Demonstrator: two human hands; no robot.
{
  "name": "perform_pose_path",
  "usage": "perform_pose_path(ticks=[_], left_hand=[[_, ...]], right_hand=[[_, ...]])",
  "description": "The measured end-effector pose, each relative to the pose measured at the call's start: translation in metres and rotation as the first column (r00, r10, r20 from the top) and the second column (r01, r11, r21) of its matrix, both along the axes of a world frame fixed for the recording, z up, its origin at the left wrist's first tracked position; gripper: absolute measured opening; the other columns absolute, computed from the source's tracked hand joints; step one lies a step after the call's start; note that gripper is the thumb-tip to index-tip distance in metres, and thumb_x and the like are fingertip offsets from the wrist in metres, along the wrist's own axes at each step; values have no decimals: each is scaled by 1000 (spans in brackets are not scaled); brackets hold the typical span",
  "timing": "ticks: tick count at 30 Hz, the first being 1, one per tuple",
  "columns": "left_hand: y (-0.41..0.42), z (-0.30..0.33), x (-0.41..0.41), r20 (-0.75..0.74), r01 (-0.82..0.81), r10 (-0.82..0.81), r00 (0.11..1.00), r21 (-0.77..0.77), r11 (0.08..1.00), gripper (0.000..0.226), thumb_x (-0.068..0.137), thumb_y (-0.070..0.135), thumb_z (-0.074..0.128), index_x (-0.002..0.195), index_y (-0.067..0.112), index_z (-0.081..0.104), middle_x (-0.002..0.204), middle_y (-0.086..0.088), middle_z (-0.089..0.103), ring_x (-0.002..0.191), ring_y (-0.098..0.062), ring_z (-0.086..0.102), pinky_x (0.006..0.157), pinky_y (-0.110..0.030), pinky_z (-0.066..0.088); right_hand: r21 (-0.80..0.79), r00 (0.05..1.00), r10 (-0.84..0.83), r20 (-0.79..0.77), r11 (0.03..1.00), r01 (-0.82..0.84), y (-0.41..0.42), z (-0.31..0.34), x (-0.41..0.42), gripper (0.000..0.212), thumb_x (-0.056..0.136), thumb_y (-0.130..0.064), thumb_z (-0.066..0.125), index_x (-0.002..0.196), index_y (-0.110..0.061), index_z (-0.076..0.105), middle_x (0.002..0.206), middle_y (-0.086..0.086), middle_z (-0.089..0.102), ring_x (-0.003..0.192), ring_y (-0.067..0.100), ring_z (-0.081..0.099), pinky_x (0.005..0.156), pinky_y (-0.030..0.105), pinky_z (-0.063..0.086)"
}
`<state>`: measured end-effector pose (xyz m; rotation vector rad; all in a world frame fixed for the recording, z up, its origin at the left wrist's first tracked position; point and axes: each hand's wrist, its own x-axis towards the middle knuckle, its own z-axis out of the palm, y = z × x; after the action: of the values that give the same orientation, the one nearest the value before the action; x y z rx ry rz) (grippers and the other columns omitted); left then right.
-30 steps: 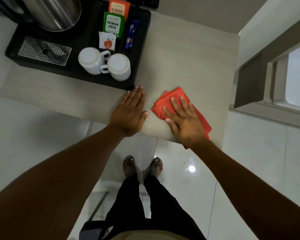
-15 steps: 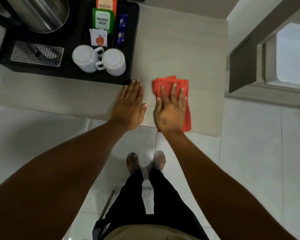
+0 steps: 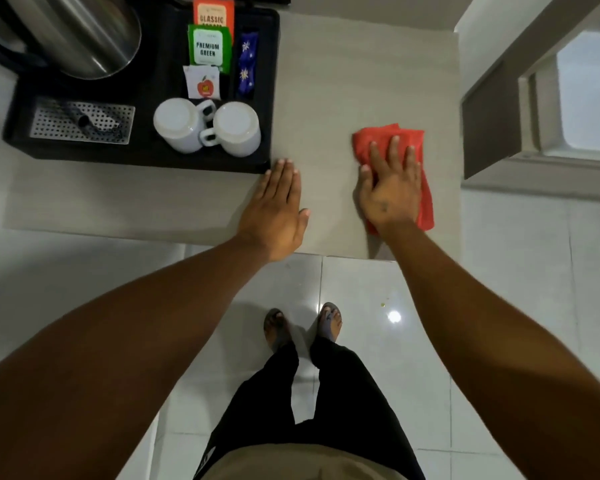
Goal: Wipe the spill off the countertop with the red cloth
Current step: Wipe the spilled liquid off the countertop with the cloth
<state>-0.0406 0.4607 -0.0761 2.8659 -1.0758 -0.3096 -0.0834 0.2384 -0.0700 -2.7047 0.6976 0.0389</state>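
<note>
Right hand (image 3: 390, 192) flat, fingers spread on red cloth (image 3: 425, 202); left hand (image 3: 274, 206) flat, open on countertop (image 3: 343, 81). Risk: wide stroke hits tray (image 3: 271, 98)

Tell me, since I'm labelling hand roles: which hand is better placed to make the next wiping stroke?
The right hand: it lies flat on the red cloth. The left hand rests bare on the countertop beside the black tray, touching no cloth.
</note>
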Motion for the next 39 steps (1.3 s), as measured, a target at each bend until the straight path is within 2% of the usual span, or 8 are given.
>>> perform_pose_path(ticks=[3, 7, 14, 20, 27, 30, 34, 39], left_hand=[[1, -1, 2, -1, 19, -19, 1000, -14, 1000, 76, 103, 43, 26, 159, -5, 7, 170, -25, 6, 159, -36, 2, 130, -48, 7], [2, 0, 2, -32, 17, -17, 999, -18, 1000, 75, 104, 44, 24, 160, -3, 5, 171, -23, 2, 159, -34, -2, 130, -47, 5], [3, -5, 3, -9, 11, -12, 1000, -132, 991, 75, 102, 42, 33, 159, -3, 15, 169, -24, 12, 159, -34, 7, 130, -47, 10], [4, -12, 5, 5, 26, -25, 1000, -144, 989, 73, 102, 39, 36, 158, -4, 18, 169, -25, 15, 159, -36, 7, 129, -50, 14], [1, -2, -8, -38, 13, -20, 999, -152, 988, 76, 100, 41, 40, 159, -2, 19, 170, -22, 13, 159, -33, 6, 130, -48, 11], [20, -6, -4, -11, 3, -4, 1000, -132, 991, 76, 98, 41, 38, 158, -3, 21, 169, -23, 16, 159, -34, 9, 130, -49, 11], [9, -7, -2, -17, -5, 3, 1000, -135, 991, 76, 99, 42, 32, 159, -3, 17, 170, -22, 12, 159, -34, 6, 130, -47, 7], [4, -11, 5, -24, -13, 10, 1000, -108, 994, 75, 102, 42, 31, 159, -3, 14, 170, -22, 10, 159, -34, 4, 130, -48, 9]], right_hand=[[-25, 993, 113, 36, 993, -112, 20, -7, -43, 52, 104, -45, 28, 155, -32, 27, 165, 7, 18, 152, 36, 7, 123, 49, 6], [-46, 1000, -15, 7, 999, 15, -12, -8, -39, 53, 104, -47, 25, 155, -33, 27, 166, 6, 17, 152, 33, 8, 123, 51, 8], [-65, 990, -138, -3, 988, 138, -103, -11, 107, 59, 98, -46, 26, 154, -26, 31, 164, 14, 19, 149, 42, 12, 121, 54, 8], [-60, 996, 87, -24, 994, -88, -68, -7, 208, 62, 97, -45, 26, 155, -25, 28, 165, 14, 17, 150, 44, 10, 122, 53, 5], [-54, 951, 306, 45, 951, -303, 11, -2, 74, 55, 103, -40, 29, 156, -25, 25, 166, 9, 16, 151, 39, 6, 122, 53, 5], [-52, 986, 160, 47, 986, -158, 10, -13, 14, 55, 101, -41, 31, 154, -29, 31, 165, 9, 18, 151, 38, 10, 121, 55, 7], [-53, 989, -146, 1, 988, 146, -73, -8, 30, 54, 98, -37, 34, 151, -28, 37, 164, 12, 22, 150, 41, 13, 120, 58, 8], [-18, 998, -55, -38, 998, 55, -58, -7, 90, 57, 97, -34, 33, 153, -26, 33, 165, 12, 18, 150, 43, 9, 121, 56, 7]])
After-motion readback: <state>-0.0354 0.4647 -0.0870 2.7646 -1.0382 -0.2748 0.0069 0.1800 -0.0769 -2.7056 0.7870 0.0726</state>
